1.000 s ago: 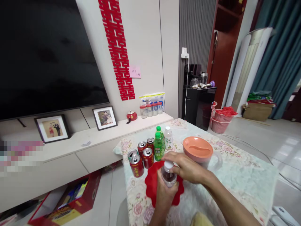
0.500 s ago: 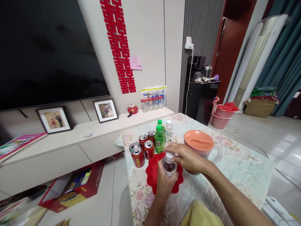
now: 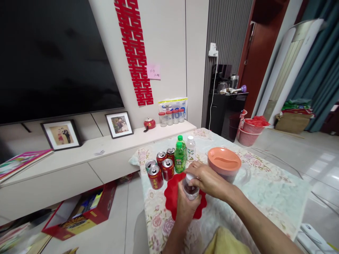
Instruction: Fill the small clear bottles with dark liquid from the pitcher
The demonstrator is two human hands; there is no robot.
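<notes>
Hands (image 3: 208, 178) hold a bottle (image 3: 191, 191) — cans (image 3: 168, 171) near the tablecloth's left edge (image 3: 147, 204).

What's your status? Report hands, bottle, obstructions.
Left hand gripping bottle; right hand on white cap. Bottle over red dish, contact unclear. Nothing visibly blocking either hand.

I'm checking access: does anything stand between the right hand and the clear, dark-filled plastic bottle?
Nothing visible does: the right hand grips the white cap of that clear plastic bottle, which the left hand holds.
</notes>
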